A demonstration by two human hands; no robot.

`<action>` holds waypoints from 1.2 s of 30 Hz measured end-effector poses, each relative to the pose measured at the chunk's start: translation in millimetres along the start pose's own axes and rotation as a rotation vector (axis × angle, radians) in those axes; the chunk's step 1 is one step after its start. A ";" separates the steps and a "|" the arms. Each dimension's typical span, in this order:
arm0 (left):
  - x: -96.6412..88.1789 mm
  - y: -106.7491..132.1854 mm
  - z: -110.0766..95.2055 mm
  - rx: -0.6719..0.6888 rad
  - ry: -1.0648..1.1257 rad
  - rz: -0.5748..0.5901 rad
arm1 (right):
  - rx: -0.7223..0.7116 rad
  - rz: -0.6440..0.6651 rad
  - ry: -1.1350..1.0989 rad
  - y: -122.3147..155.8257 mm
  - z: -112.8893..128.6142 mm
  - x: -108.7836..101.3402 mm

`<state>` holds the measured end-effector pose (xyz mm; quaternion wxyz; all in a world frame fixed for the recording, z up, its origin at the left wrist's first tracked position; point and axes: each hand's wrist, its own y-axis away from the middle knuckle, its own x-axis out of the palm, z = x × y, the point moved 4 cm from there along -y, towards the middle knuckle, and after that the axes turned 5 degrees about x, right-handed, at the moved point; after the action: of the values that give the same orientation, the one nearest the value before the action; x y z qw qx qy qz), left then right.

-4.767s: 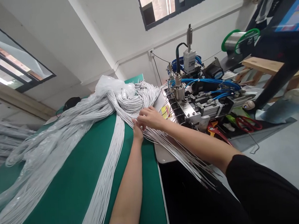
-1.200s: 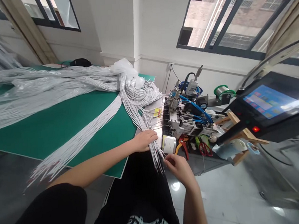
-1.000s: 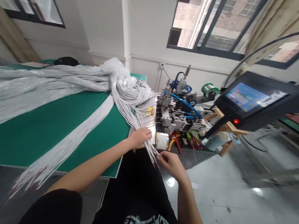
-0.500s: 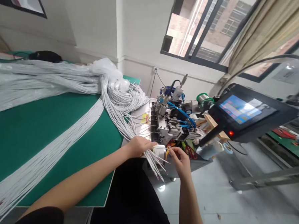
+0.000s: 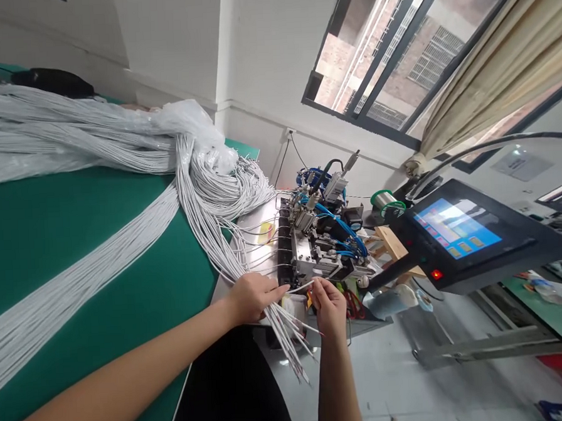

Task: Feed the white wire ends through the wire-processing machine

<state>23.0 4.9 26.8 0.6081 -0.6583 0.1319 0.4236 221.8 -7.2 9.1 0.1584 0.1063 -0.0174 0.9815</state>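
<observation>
My left hand (image 5: 256,296) is closed round a bundle of white cables (image 5: 227,254) near their ends. The loose cable ends (image 5: 288,342) fan out below it, some with reddish tips. Between finger and thumb my right hand (image 5: 330,302) pinches the end of one white cable (image 5: 302,288), which stretches across from the left hand. Just beyond both hands is a bench machine (image 5: 310,234) with metal blocks and blue air hoses. Several single cables run from the bundle over its metal plate (image 5: 257,215) into a black row of slots (image 5: 285,241).
Long white cables in plastic (image 5: 69,130) lie across the green table (image 5: 138,281). Right of the machine stand a wire spool (image 5: 387,202) and a touch screen (image 5: 456,226) on an arm. Red-handled scissors (image 5: 354,302) lie under the machine's front edge.
The view has shifted and tilted. My right hand has come slightly closer to the left and nearer the machine's front, still pinching the cable end. The left hand keeps its hold.
</observation>
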 end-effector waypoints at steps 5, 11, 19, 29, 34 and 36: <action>-5.4 -4.1 1.7 -0.041 -0.059 -0.069 | 0.029 -0.008 0.126 -2.5 -3.4 -6.4; -7.8 -4.2 2.4 -0.073 -0.139 -0.134 | 0.065 -0.014 0.176 0.2 -6.9 -5.6; 1.1 -4.8 3.7 -0.123 -0.179 -0.083 | 0.227 0.157 0.139 -3.0 -4.3 -6.4; 3.8 -8.1 3.5 -0.113 -0.176 0.008 | -0.117 0.073 0.745 -10.6 -4.0 -12.0; 7.1 -7.2 3.2 -0.129 -0.205 0.030 | -0.133 0.139 0.673 -16.0 -6.5 -10.0; 9.0 -6.8 3.6 -0.142 -0.214 0.033 | -0.080 0.187 0.614 -21.2 -12.8 -9.9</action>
<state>31.7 12.8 25.4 0.5635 -0.6486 0.0466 0.5095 235.0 10.7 -5.5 0.0693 -0.2030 -0.0172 0.9766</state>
